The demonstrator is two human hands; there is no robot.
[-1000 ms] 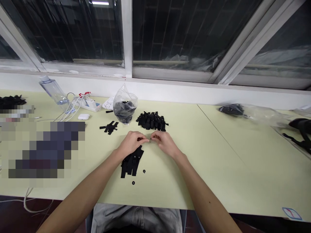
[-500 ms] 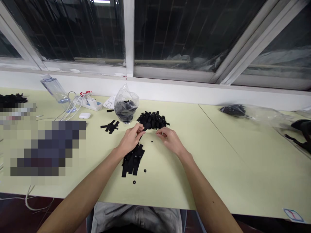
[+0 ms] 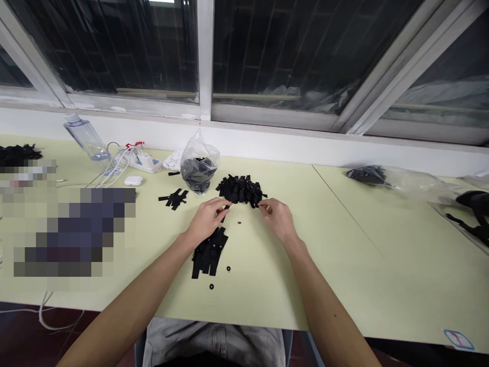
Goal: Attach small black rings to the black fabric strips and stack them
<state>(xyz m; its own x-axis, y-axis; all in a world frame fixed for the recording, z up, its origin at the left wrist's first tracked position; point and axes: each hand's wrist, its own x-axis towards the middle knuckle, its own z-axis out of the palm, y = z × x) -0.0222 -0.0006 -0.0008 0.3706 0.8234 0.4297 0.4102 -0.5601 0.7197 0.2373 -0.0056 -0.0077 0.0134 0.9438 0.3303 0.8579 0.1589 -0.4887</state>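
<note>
My left hand (image 3: pixel 211 216) is closed in a pinch on a short black fabric strip (image 3: pixel 224 214), which hangs below the fingertips. At the right edge of a heap of black strips (image 3: pixel 240 189), my right hand (image 3: pixel 275 216) pinches the end of one strip. Just below my left hand lies a stack of flat black strips (image 3: pixel 209 255), some with small shiny bits on them. A small round black piece (image 3: pixel 239 223) lies on the table between my hands. Two more black discs (image 3: pixel 228 268) rest nearer the front edge.
Behind my left hand stands a clear plastic bag (image 3: pixel 199 171) of black pieces, beside several loose strips (image 3: pixel 174 199). Further left are a white case (image 3: pixel 133 181), a power strip (image 3: pixel 143 162) with cables and a tilted bottle (image 3: pixel 87 137). Another plastic bag (image 3: pixel 405 181) lies at right.
My right hand has moved slightly right, to the edge of the heap, and its fingertips now meet a strip there. My left hand stays nearly in place with its strip.
</note>
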